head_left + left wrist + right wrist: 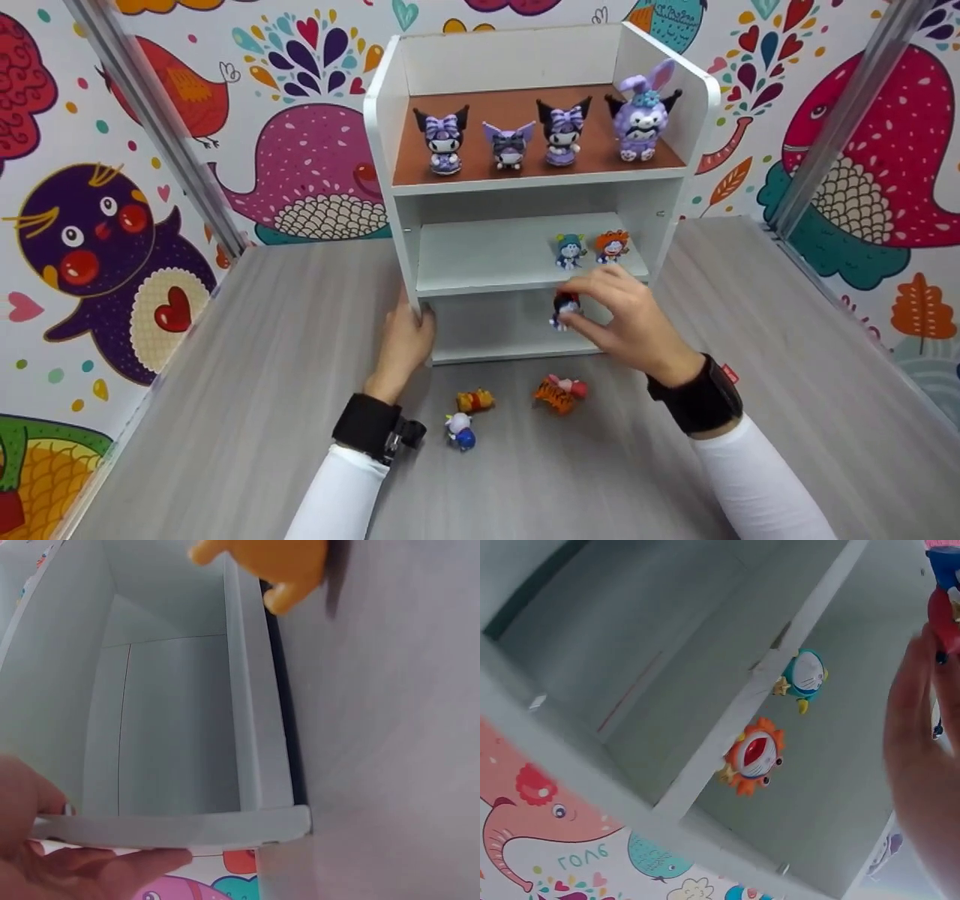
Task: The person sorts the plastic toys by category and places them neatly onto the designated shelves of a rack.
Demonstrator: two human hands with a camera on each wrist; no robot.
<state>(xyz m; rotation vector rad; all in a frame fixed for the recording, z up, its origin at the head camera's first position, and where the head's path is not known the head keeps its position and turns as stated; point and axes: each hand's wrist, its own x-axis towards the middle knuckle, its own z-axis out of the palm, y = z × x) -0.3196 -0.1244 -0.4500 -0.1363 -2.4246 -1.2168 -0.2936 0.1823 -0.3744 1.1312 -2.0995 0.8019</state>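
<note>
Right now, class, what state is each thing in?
Shelf unit: upright, gripped by left fingers
Held figurine: pinched by right fingers
Four purple figurines: standing, top shelf
Teal figurine: standing, middle shelf
Orange-headed figurine: standing, middle shelf
Yellow figurine: lying on tabletop
Striped figurine: on tabletop, posture unclear
Blue figurine: apparently lying on tabletop

Even light is brightening the head view; both wrist views are looking dimmer and hazier (the orange figure (pixel 289 561) is blurring in the left).
</note>
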